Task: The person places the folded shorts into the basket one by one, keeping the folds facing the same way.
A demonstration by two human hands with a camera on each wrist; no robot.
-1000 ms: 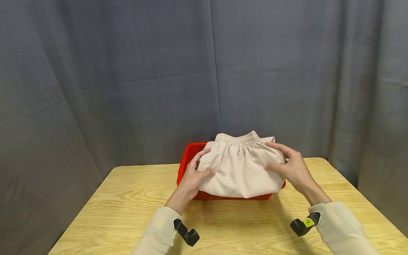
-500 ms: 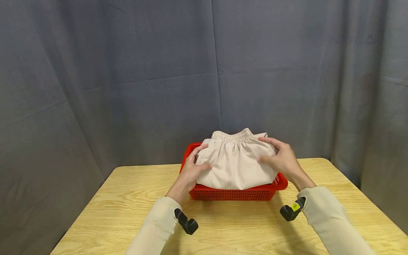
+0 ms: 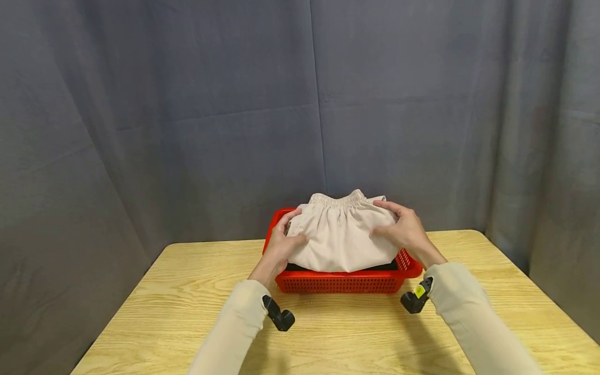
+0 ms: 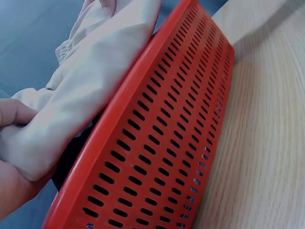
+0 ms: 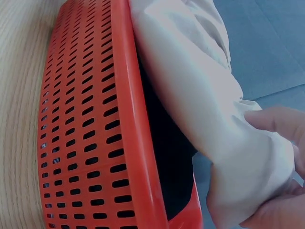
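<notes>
A folded cream garment with a gathered elastic waistband point(image 3: 342, 234), which looks like shorts, lies over the red basket point(image 3: 339, 284). My left hand point(image 3: 281, 247) grips its left side, thumb on top and fingers at the far edge. At the opposite side my right hand point(image 3: 403, 229) holds it the same way. In the right wrist view the garment point(image 5: 200, 81) bulges above the basket rim point(image 5: 136, 119). Black cloth point(image 5: 171, 162) shows inside the basket, under the garment; the rest of the contents is hidden.
The perforated basket wall point(image 4: 157, 124) stands on a light wooden table point(image 3: 201, 291). Grey curtains point(image 3: 234, 130) hang close behind and along both sides of the table. A small black wrist camera point(image 3: 279, 314) sits on each cuff.
Both hands have carried the cream garment a little left and away from me, over the basket. More of the basket's front wall and right end now shows, and black cloth appears beneath.
</notes>
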